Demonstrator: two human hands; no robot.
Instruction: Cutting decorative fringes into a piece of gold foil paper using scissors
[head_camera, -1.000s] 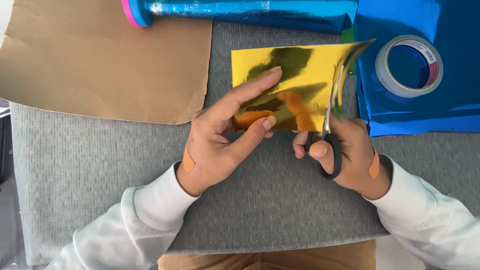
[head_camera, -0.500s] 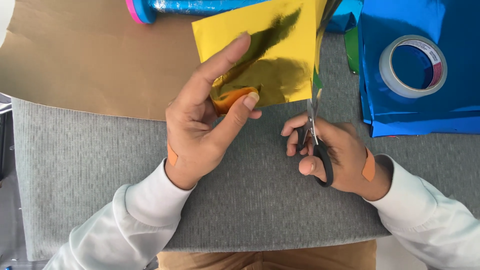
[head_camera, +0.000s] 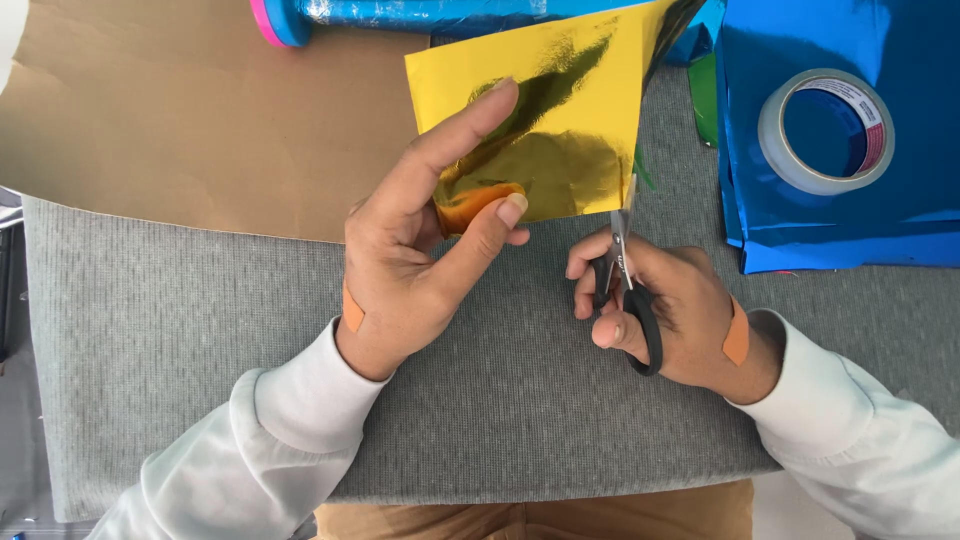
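My left hand (head_camera: 425, 250) pinches the lower left part of a shiny gold foil sheet (head_camera: 560, 110), thumb on the front and forefinger stretched up along it. The sheet stands lifted above the grey cloth. My right hand (head_camera: 660, 310) grips black-handled scissors (head_camera: 628, 290), blades pointing up at the sheet's lower right corner. Both wrists wear an orange strip, and the sleeves are white.
A grey mat (head_camera: 200, 340) covers the table. Brown paper (head_camera: 160, 110) lies at the upper left. A blue foil roll with a pink end cap (head_camera: 400, 12) lies along the top. Blue foil sheets (head_camera: 830, 220) at the right carry a roll of clear tape (head_camera: 826, 130).
The gold sheet has been turned and lifted from lying flat to a more upright hold, further up the view. The scissors dropped from beside the sheet's right edge to its lower right corner.
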